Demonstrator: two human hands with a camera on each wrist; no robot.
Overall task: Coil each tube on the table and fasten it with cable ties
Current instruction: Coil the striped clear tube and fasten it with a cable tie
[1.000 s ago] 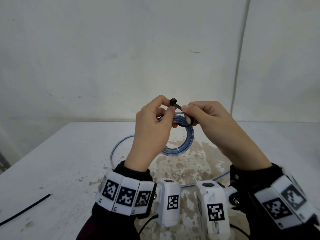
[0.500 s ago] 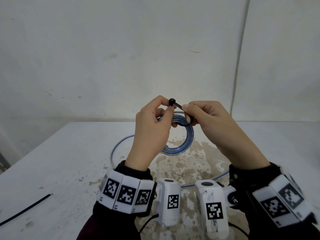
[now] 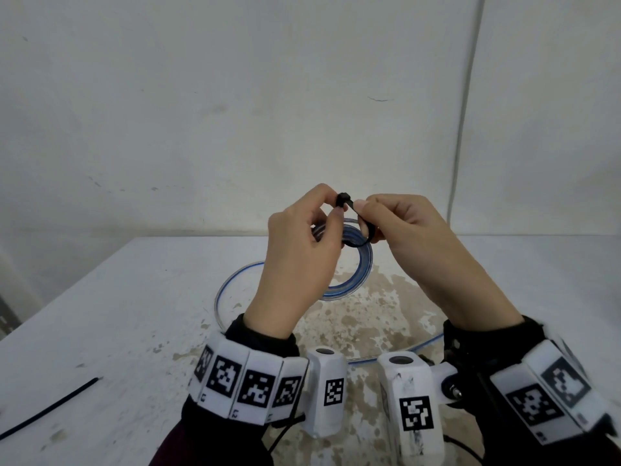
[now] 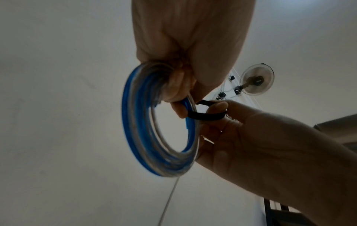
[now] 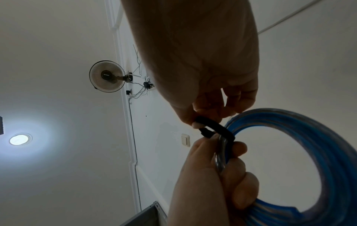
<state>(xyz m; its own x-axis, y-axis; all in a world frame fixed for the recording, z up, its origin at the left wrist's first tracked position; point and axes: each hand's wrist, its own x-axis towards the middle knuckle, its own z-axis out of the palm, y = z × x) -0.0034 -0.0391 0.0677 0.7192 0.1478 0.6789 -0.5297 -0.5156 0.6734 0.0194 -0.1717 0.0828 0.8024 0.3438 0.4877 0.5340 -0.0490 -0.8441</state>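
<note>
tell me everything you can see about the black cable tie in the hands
The black cable tie is a thin plastic-looking strap, looped loosely around the top of the coiled blue-and-clear tube, held above the table. The left hand pinches its square head; the right hand pinches the strap just beside it.

tube (image 3: pixel 359 267): clear with blue stripe, coiled upright, frame centre; loose end trails onto the table
tie (image 3: pixel 349 210): black, looped round the coil's top
spare tie (image 3: pixel 50 410): black, flat, lower left
</note>
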